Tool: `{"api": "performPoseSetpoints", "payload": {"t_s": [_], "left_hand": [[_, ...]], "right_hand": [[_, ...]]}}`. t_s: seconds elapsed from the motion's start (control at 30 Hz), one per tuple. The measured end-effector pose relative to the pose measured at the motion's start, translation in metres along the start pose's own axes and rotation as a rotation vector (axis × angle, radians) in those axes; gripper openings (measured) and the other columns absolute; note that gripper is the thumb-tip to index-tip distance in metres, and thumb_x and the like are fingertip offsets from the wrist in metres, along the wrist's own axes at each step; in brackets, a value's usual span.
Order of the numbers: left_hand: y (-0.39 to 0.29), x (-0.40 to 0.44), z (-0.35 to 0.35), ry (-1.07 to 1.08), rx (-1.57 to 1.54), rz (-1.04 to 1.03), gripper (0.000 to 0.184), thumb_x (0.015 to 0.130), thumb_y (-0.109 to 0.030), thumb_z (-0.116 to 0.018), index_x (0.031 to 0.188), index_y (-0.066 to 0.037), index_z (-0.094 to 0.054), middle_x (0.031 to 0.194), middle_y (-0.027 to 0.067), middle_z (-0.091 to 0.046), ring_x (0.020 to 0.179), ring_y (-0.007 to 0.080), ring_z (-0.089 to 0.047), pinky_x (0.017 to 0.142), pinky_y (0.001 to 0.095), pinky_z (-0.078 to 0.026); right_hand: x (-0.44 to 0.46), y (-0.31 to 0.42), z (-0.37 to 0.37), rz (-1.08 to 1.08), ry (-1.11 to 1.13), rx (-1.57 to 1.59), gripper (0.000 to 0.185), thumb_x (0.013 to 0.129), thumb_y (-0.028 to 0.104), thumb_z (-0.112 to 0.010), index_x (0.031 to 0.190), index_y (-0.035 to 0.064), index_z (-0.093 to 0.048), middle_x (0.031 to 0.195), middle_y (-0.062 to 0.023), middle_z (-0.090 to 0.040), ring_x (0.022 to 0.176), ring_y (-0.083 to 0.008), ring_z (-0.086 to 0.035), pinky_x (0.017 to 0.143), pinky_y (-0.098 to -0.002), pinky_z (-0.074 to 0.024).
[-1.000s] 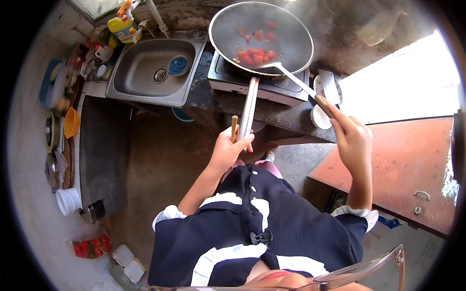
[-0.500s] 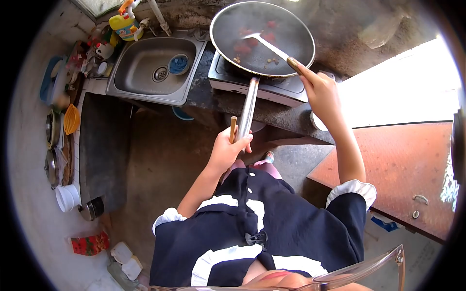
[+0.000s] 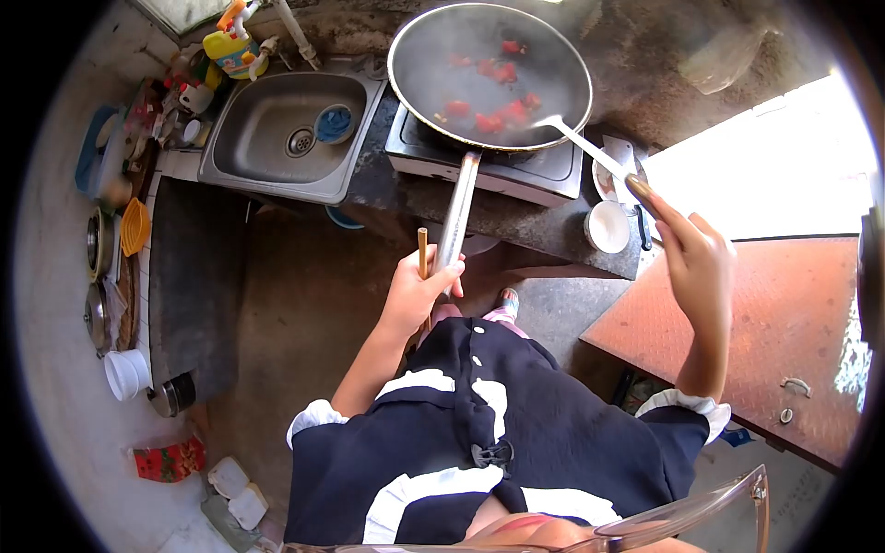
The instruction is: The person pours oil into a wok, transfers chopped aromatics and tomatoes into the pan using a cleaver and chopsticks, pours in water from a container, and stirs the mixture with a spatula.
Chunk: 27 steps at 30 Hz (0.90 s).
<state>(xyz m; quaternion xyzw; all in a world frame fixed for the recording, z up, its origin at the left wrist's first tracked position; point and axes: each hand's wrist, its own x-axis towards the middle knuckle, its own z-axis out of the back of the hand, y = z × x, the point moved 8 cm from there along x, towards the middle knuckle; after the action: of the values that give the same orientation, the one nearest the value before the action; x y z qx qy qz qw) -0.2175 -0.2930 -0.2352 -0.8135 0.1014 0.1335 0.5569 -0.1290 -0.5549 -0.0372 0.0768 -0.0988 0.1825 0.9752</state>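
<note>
My left hand [image 3: 424, 288] is closed around the metal handle of a large frying pan [image 3: 456, 207]. A pair of wooden chopsticks [image 3: 423, 247] is gripped in that same hand, upright beside the handle. My right hand [image 3: 696, 267] grips a spatula [image 3: 595, 152] with a white blade end and a brownish handle. The spatula's blade lies over the pan's right rim, near the food. Red chunks of food [image 3: 502, 120] are spread in the steaming pan, which rests on a gas stove [image 3: 544, 175].
Left of the stove is a steel sink [image 3: 267, 129] holding a small bowl with a blue cloth [image 3: 334, 123]. A white bowl [image 3: 608, 227], a knife handle [image 3: 643, 229] and a plate stand on the counter at right. A reddish-brown cabinet [image 3: 737, 313] is beside me.
My right hand and the spatula have moved right, from over the pan's middle to its right edge. The food chunks have shifted and spread. My left hand still holds the handle.
</note>
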Motion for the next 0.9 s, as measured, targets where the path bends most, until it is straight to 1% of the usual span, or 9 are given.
{"api": "performPoseSetpoints", "payload": {"t_s": [0.1, 0.2, 0.4, 0.47, 0.57, 0.6, 0.7, 0.77, 0.9], "left_hand": [[-0.001, 0.000, 0.000, -0.001, 0.004, 0.000, 0.017, 0.088, -0.010, -0.060, 0.099, 0.002, -0.059, 0.068, 0.0032, -0.059, 0.061, 0.0090, -0.058, 0.061, 0.0223, -0.042], [-0.001, 0.001, -0.001, 0.008, 0.002, -0.012, 0.016, 0.088, -0.010, -0.060, 0.098, 0.002, -0.059, 0.068, 0.0032, -0.059, 0.061, 0.0090, -0.058, 0.061, 0.0223, -0.042], [0.000, 0.001, -0.001, -0.001, -0.014, -0.002, 0.017, 0.088, -0.010, -0.060, 0.099, 0.003, -0.058, 0.069, 0.0030, -0.059, 0.062, 0.0088, -0.058, 0.061, 0.0221, -0.042], [0.000, 0.001, 0.000, -0.004, -0.017, 0.008, 0.017, 0.088, -0.010, -0.060, 0.099, 0.003, -0.058, 0.070, 0.0029, -0.059, 0.062, 0.0088, -0.059, 0.061, 0.0221, -0.042], [-0.001, 0.001, -0.001, 0.007, -0.011, 0.007, 0.017, 0.088, -0.010, -0.060, 0.099, 0.002, -0.059, 0.071, 0.0028, -0.058, 0.062, 0.0088, -0.059, 0.061, 0.0222, -0.042], [0.000, 0.001, 0.000, 0.006, -0.012, 0.015, 0.017, 0.088, -0.010, -0.060, 0.099, 0.002, -0.059, 0.071, 0.0028, -0.058, 0.062, 0.0087, -0.059, 0.061, 0.0222, -0.042], [0.002, 0.001, 0.001, 0.007, 0.001, 0.030, 0.016, 0.088, -0.010, -0.060, 0.099, 0.002, -0.059, 0.071, 0.0027, -0.058, 0.062, 0.0086, -0.059, 0.061, 0.0221, -0.042], [0.000, 0.002, 0.001, 0.012, 0.024, 0.028, 0.016, 0.088, -0.010, -0.060, 0.098, 0.002, -0.060, 0.072, 0.0026, -0.058, 0.062, 0.0085, -0.059, 0.061, 0.0220, -0.042], [0.001, 0.001, 0.000, 0.005, 0.025, 0.037, 0.017, 0.088, -0.010, -0.060, 0.098, 0.003, -0.059, 0.072, 0.0024, -0.058, 0.062, 0.0085, -0.059, 0.061, 0.0219, -0.042]], "right_hand": [[0.027, 0.001, -0.033, 0.017, -0.018, 0.049, 0.032, 0.088, 0.016, -0.059, 0.119, 0.0226, -0.064, 0.065, -0.0106, -0.056, 0.057, -0.0230, -0.055, 0.052, -0.0355, -0.0403], [0.064, -0.002, -0.055, 0.054, -0.141, 0.273, 0.031, 0.089, 0.019, -0.057, 0.119, 0.0237, -0.064, 0.067, -0.0123, -0.058, 0.059, -0.0269, -0.058, 0.055, -0.0379, -0.0431], [0.110, 0.012, -0.074, 0.054, -0.198, 0.140, 0.028, 0.090, 0.026, -0.054, 0.116, 0.0261, -0.065, 0.067, -0.0129, -0.059, 0.064, -0.0314, -0.061, 0.060, -0.0425, -0.0466], [0.105, 0.015, -0.077, 0.055, -0.144, 0.157, 0.029, 0.090, 0.023, -0.055, 0.117, 0.0239, -0.064, 0.068, -0.0136, -0.060, 0.064, -0.0318, -0.060, 0.061, -0.0411, -0.0468], [0.081, 0.009, -0.078, -0.042, 0.036, 0.423, 0.030, 0.089, 0.019, -0.056, 0.118, 0.0204, -0.063, 0.070, -0.0161, -0.061, 0.064, -0.0320, -0.058, 0.062, -0.0389, -0.0462], [0.069, 0.008, -0.069, -0.015, 0.021, 0.469, 0.031, 0.089, 0.014, -0.056, 0.119, 0.0130, -0.063, 0.072, -0.0179, -0.061, 0.062, -0.0277, -0.058, 0.062, -0.0364, -0.0447], [0.038, -0.005, -0.037, -0.003, -0.046, 0.604, 0.030, 0.087, 0.009, -0.057, 0.116, 0.0065, -0.064, 0.070, -0.0169, -0.060, 0.059, -0.0207, -0.055, 0.059, -0.0332, -0.0427], [0.018, -0.014, -0.009, -0.063, -0.012, 0.487, 0.029, 0.085, 0.006, -0.058, 0.114, 0.0037, -0.065, 0.068, -0.0139, -0.058, 0.058, -0.0153, -0.052, 0.056, -0.0297, -0.0408], [0.003, -0.018, 0.026, -0.056, -0.002, 0.271, 0.030, 0.083, 0.005, -0.060, 0.113, 0.0060, -0.066, 0.064, -0.0112, -0.055, 0.056, -0.0165, -0.049, 0.054, -0.0292, -0.0388]]}}
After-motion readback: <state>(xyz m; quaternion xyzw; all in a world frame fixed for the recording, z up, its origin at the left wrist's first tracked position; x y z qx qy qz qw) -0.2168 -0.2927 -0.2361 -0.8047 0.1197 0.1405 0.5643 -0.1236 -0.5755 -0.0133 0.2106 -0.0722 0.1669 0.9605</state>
